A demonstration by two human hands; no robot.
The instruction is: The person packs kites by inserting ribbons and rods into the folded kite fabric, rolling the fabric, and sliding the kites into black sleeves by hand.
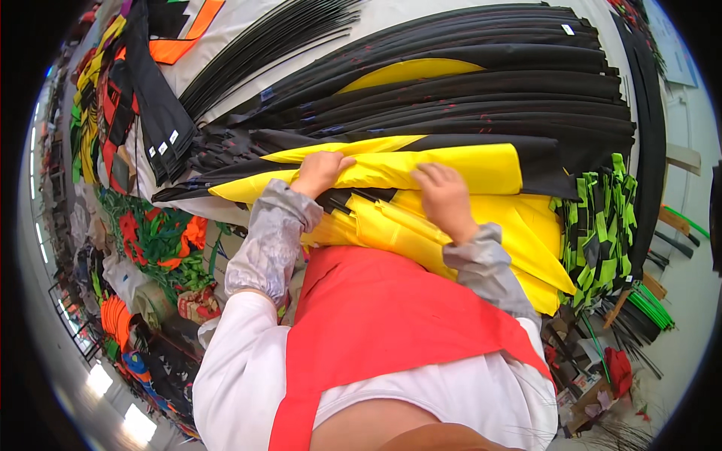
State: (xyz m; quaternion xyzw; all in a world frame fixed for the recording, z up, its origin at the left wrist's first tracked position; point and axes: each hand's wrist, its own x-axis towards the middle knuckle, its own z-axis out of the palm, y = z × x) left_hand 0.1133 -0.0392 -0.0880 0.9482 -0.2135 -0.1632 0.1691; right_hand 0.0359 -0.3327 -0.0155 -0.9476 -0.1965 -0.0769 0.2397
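A rolled or folded length of yellow and black fabric [481,167] lies across the table edge in front of me. My left hand [320,174] is closed on its yellow part, thumb and fingers pressed together at the upper edge. Farther right, my right hand [445,199], slightly blurred, rests its bent fingers on the same yellow strip, apart from one another. More yellow fabric [519,233] hangs in loose folds between the table and my red apron [398,301]. Dark thin rods or strips [342,204] show among these folds, partly hidden.
Beyond my hands lie stacked black fabric panels [496,83], one with a yellow curve. A fan of thin black rods [263,52] spreads at the far left. Green and black strips [602,225] hang at the right edge. Coloured fabric bundles [169,240] are heaped at the left.
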